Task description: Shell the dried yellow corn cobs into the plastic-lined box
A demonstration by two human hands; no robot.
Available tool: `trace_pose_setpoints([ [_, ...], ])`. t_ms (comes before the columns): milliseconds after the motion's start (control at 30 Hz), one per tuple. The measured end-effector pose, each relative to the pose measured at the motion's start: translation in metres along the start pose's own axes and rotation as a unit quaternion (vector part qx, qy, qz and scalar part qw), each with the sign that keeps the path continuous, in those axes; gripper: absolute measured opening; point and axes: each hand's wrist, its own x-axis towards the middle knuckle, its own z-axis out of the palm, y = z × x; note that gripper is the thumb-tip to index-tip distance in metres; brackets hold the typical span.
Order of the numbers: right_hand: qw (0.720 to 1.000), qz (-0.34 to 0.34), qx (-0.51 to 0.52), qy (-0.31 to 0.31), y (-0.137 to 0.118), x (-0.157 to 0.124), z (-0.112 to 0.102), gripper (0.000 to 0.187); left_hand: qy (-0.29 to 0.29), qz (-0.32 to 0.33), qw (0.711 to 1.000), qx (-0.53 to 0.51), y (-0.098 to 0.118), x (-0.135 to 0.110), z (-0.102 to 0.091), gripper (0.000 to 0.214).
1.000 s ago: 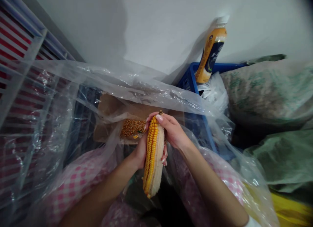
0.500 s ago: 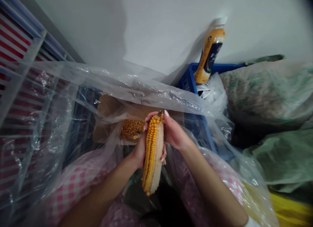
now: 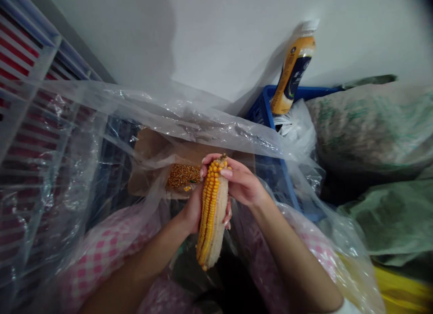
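Note:
Both my hands hold an ear of corn (image 3: pixel 210 214), its stem end pointing away from me. Yellow kernels cover its left side, while a pale strip along the right is bare cob. My left hand (image 3: pixel 195 205) wraps around it from the left and below, with fingertips showing at the right edge. My right hand (image 3: pixel 244 181) grips the far end, its thumb pressed on the kernels near the stem. Loose corn kernels (image 3: pixel 183 175) lie in a heap beyond my left hand, inside a cardboard box (image 3: pixel 149 147) partly covered by clear plastic sheeting (image 3: pixel 233 130).
A blue basket (image 3: pixel 267 107) at the right holds a yellow bottle (image 3: pixel 293 75) and a white plastic bag (image 3: pixel 297 129). Stuffed sacks (image 3: pixel 375 124) stand farther right. A slatted rack (image 3: pixel 43 70) is at the left, and a white wall (image 3: pixel 209 48) rises behind.
My right thumb has moved from beside the stem end onto the kernels, toward me and left. The ear stays almost in place in my left hand.

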Motion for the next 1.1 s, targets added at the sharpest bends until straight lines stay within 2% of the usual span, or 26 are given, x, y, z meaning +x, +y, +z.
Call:
trace_pose_setpoints([
  [267, 1.0, -0.004, -0.019, 0.008, 0.003, 0.002, 0.002, 0.042, 0.002, 0.0, 1.0, 0.0, 0.001, -0.002, 0.0, 0.074],
  [467, 0.995, -0.017, -0.027, 0.097, 0.008, 0.005, 0.005, 0.023, 0.017, 0.041, 0.999, -0.006, -0.007, 0.008, -0.006, 0.066],
  [567, 0.995, -0.012, -0.011, 0.095, 0.008, 0.005, 0.005, 0.017, 0.022, 0.046, 0.999, -0.003, -0.009, 0.01, -0.007, 0.066],
  [700, 0.998, -0.013, 0.0, 0.067, 0.008, 0.003, 0.005, 0.019, 0.013, 0.019, 1.0, -0.014, -0.009, 0.009, -0.007, 0.069],
  [833, 0.999, -0.018, -0.003, 0.03, 0.005, 0.001, 0.004, 0.025, -0.017, 0.008, 1.0, -0.003, -0.006, 0.006, -0.007, 0.075],
  [933, 1.0, -0.012, 0.003, 0.0, 0.002, 0.0, 0.004, 0.034, -0.073, 0.007, 0.997, 0.016, -0.004, 0.003, -0.008, 0.075],
  [1000, 1.0, -0.001, 0.0, 0.014, 0.001, 0.001, 0.005, 0.039, -0.11, -0.003, 0.994, 0.02, -0.005, 0.003, -0.009, 0.076],
  [1100, 0.998, 0.0, -0.024, 0.053, 0.003, 0.002, 0.005, 0.041, -0.126, -0.02, 0.992, 0.018, -0.008, 0.006, -0.012, 0.078],
])
